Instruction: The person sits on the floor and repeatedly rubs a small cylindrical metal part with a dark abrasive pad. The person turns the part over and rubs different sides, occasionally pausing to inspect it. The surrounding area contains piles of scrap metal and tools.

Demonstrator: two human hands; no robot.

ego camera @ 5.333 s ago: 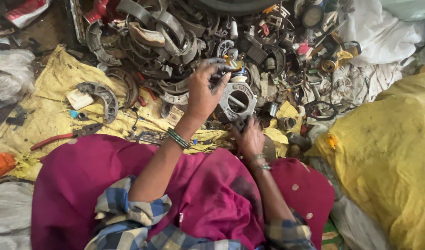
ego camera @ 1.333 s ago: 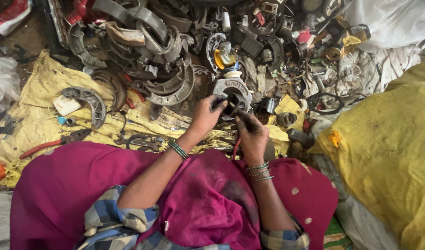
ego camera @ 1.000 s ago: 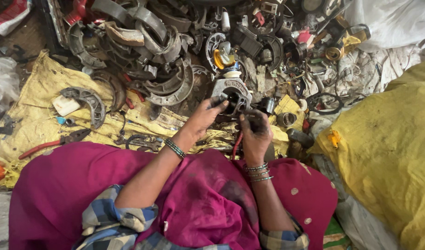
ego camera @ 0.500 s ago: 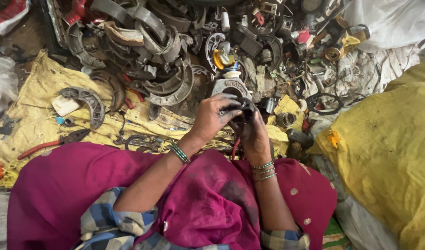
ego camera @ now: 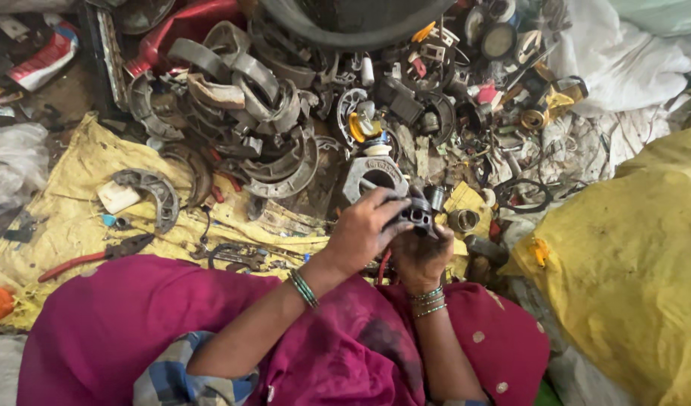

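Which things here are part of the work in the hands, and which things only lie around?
In hand:
left hand
right hand
small dark metal part, held by both

Lying about:
red-handled pliers
curved brake shoes
round grey housing
yellow sack
yellow cloth

The small part (ego camera: 419,214) between my fingers is dark grey, almost black, and my left wrist has green bangles (ego camera: 304,288) while my right wrist has green and silver ones (ego camera: 428,301). My lap is covered with magenta cloth (ego camera: 135,316) with some dark stains, and my sleeve (ego camera: 165,380) has a blue, white and yellow check pattern. The sheet (ego camera: 74,218) on the ground is dirty yellow, the big sack (ego camera: 631,278) is yellow too, the pliers (ego camera: 97,256) have red handles, and the metal shoes (ego camera: 240,98) are grey.
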